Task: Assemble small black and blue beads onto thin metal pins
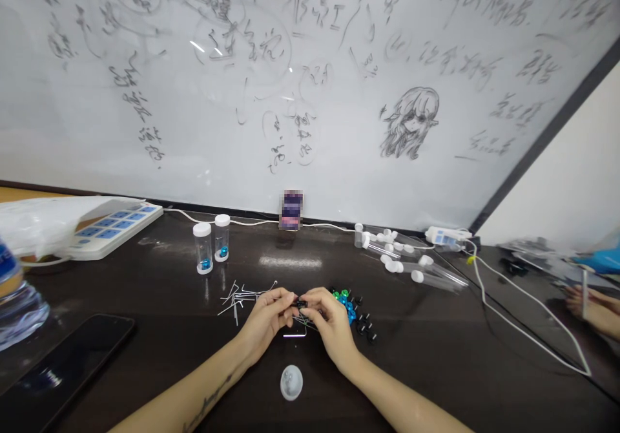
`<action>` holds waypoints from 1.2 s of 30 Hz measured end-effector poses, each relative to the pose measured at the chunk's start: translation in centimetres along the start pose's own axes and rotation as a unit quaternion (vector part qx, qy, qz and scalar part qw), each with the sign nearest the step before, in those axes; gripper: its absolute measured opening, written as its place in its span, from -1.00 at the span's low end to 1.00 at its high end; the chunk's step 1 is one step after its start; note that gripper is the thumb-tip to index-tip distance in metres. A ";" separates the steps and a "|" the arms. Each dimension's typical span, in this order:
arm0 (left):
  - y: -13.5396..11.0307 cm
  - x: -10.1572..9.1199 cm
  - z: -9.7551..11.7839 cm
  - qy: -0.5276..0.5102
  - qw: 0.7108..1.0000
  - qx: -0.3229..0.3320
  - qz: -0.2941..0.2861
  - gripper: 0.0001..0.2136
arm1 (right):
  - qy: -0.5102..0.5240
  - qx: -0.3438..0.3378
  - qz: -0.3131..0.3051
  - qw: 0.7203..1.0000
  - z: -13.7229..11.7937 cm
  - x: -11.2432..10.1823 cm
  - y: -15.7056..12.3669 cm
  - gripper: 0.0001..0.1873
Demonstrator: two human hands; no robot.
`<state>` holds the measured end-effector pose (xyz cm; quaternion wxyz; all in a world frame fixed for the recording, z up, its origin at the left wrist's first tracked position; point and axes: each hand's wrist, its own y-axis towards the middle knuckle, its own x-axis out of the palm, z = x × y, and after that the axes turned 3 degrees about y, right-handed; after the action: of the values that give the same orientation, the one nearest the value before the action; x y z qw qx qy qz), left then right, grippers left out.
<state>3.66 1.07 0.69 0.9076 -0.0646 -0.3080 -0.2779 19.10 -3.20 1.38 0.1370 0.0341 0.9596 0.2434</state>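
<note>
My left hand (266,320) and my right hand (330,320) meet over the dark table (159,355), fingertips pinched together on a small black part (301,303) and a thin bent metal pin. A heap of metal pins (242,296) lies just left of my left hand. Small blue, green and black nuts (353,310) are scattered right of my right hand. A white cap (291,382) lies between my forearms. Two upright capped vials (212,245) with blue pieces stand further back.
A phone (58,368) and a water bottle (17,291) are at the left, a power strip (113,226) behind them. Several empty capped tubes (411,265) lie at the back right with a white cable (513,320). Another person's hand (593,307) is at the right edge. A whiteboard stands behind.
</note>
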 end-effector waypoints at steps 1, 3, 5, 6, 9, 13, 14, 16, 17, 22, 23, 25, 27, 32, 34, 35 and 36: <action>0.0 0.0 0.0 0.000 1.000 -0.002 -0.002 -0.86 | 0.009 0.018 -0.003 1.000 0.1 0.0 -0.1 -0.92; -0.1 0.0 0.0 0.002 1.000 -0.007 -0.009 -0.85 | 0.032 0.056 -0.014 0.998 0.3 0.1 -0.2 -0.90; -0.1 0.1 0.0 0.006 1.000 -0.011 -0.013 -0.85 | 0.044 0.076 -0.022 0.996 0.4 0.1 -0.3 -0.87; -0.1 0.1 0.0 0.006 1.000 -0.010 -0.013 -0.85 | 0.038 0.072 -0.019 0.996 0.3 0.1 -0.3 -0.87; -0.1 0.0 -0.1 -0.001 1.000 -0.002 -0.005 -0.85 | -0.004 0.023 -0.003 1.000 -0.1 0.0 -0.2 -0.91; 0.0 0.0 -0.1 -0.004 1.000 0.004 -0.001 -0.85 | -0.016 0.001 -0.001 1.000 -0.4 0.0 0.0 -0.90; 0.0 0.0 0.0 -0.002 1.000 0.002 -0.001 -0.85 | -0.003 0.018 -0.002 1.000 -0.4 0.1 0.0 -0.89; 0.0 0.1 0.0 0.003 1.000 -0.004 -0.002 -0.84 | 0.029 0.055 -0.007 0.998 -0.3 0.3 -0.1 -0.87; -0.1 0.1 0.0 0.004 1.000 -0.006 -0.004 -0.84 | 0.041 0.069 -0.011 0.997 -0.2 0.3 -0.2 -0.86; -0.1 0.2 0.0 0.007 1.000 -0.012 -0.010 -0.84 | -0.002 0.059 -0.006 0.998 0.0 0.3 -0.3 -0.82; -0.1 0.1 0.0 0.005 1.000 -0.009 -0.008 -0.84 | -0.018 0.044 -0.002 0.999 -0.1 0.2 -0.3 -0.83; -0.1 0.1 0.0 0.001 1.000 -0.001 -0.005 -0.85 | -0.039 0.004 0.002 0.999 -0.3 0.1 -0.2 -0.89; 0.0 0.1 0.0 0.000 1.000 0.003 -0.002 -0.86 | -0.044 -0.027 0.005 0.999 -0.6 0.1 -0.1 -0.93; 0.0 0.1 0.0 -0.001 1.000 0.001 0.001 -0.85 | -0.020 0.008 0.023 1.000 -0.4 0.2 0.0 -0.91; -0.1 0.1 0.0 0.000 1.000 -0.003 0.000 -0.84 | 0.008 0.038 0.021 0.999 -0.2 0.3 -0.1 -0.88; -0.1 0.1 0.0 0.001 1.000 -0.005 -0.003 -0.84 | 0.023 0.052 0.015 0.998 -0.1 0.3 -0.2 -0.86; -0.1 0.1 0.0 0.004 1.000 -0.008 -0.005 -0.83 | 0.035 0.063 0.006 0.997 0.0 0.3 -0.2 -0.84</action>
<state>3.66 0.92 0.77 0.9067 -0.0694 -0.3023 -0.2857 18.83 -3.33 1.21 0.0995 0.0398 0.9770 0.1842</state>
